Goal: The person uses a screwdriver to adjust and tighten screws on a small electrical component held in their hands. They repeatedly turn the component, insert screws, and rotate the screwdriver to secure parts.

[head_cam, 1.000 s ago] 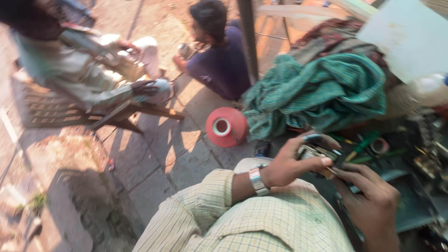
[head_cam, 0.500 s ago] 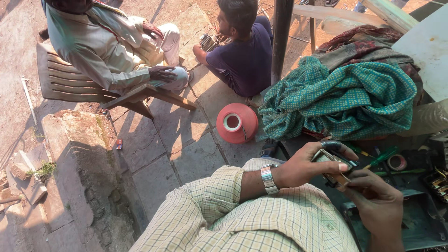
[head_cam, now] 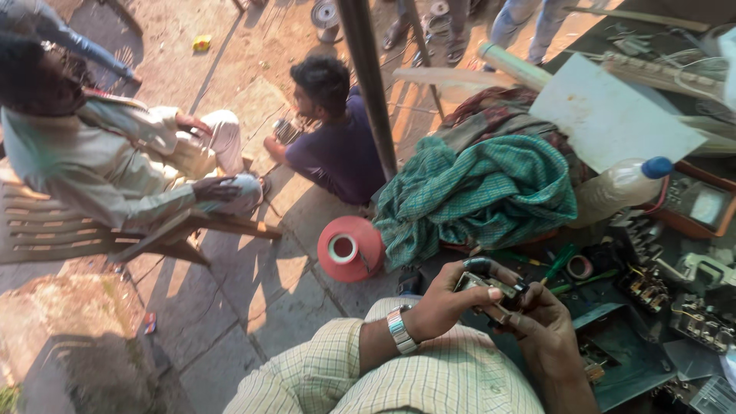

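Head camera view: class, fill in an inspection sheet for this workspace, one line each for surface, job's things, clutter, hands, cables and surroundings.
Surface: dark workbench, crowded.
Job's things: small metal part, held between both hands.
Clutter: green checked cloth, red spool, plastic bottle, green-handled screwdriver, white sheet.
Hands: left hand grips the part, watch at its wrist; right hand works on it.
Cables: thin wires among electrical parts.
Surroundings: paved ground; one person on a plastic chair, another seated low.
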A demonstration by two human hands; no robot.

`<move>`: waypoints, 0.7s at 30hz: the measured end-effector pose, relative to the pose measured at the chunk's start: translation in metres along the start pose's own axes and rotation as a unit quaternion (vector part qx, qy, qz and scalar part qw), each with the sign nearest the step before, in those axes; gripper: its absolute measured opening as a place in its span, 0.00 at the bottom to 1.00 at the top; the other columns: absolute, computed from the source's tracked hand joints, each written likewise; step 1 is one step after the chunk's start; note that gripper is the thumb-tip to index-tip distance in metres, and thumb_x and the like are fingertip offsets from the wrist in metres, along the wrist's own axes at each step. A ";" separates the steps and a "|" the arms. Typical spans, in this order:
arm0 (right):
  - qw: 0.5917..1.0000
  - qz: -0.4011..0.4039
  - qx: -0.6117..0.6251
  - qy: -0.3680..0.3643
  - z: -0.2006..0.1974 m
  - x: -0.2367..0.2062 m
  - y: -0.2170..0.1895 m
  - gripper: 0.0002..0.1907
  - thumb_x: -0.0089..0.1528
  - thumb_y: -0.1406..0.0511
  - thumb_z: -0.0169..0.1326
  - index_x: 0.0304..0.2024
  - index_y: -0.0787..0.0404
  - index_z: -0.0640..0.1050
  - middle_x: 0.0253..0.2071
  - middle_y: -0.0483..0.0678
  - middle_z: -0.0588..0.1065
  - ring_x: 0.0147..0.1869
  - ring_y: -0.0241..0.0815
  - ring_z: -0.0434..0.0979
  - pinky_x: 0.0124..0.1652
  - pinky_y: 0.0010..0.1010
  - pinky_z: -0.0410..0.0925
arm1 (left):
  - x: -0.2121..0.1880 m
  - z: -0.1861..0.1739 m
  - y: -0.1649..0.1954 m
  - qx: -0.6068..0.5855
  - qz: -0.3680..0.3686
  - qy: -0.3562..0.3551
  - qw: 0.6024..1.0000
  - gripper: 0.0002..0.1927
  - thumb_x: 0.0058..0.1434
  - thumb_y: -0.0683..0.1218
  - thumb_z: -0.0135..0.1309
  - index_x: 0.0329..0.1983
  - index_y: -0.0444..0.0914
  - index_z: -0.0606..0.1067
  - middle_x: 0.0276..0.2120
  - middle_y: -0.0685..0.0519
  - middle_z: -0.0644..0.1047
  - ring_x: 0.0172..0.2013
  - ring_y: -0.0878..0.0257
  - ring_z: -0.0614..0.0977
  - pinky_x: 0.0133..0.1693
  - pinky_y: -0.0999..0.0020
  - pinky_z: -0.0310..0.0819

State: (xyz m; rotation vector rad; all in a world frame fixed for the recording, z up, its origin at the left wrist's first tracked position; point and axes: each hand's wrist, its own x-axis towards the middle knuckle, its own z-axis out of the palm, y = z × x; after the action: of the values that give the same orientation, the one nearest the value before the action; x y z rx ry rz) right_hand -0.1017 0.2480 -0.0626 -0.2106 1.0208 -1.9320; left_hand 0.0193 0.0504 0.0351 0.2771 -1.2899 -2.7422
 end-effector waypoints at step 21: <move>0.985 0.022 -0.105 -0.133 0.043 -0.032 -0.064 0.40 0.59 0.77 0.63 0.68 0.56 0.59 0.57 0.56 0.74 0.58 0.45 0.78 0.56 0.37 0.74 | 0.011 0.006 0.001 0.062 -0.088 -0.067 0.992 0.31 0.58 0.47 0.57 0.59 0.21 0.71 0.54 0.30 0.78 0.53 0.41 0.82 0.55 0.49 0.76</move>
State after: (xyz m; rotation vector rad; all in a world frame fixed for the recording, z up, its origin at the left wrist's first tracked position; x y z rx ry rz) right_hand -0.1027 0.2638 0.0188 -0.5458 1.0375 -1.7015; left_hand 0.0075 0.0527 0.0384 0.2324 -1.5451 -2.8737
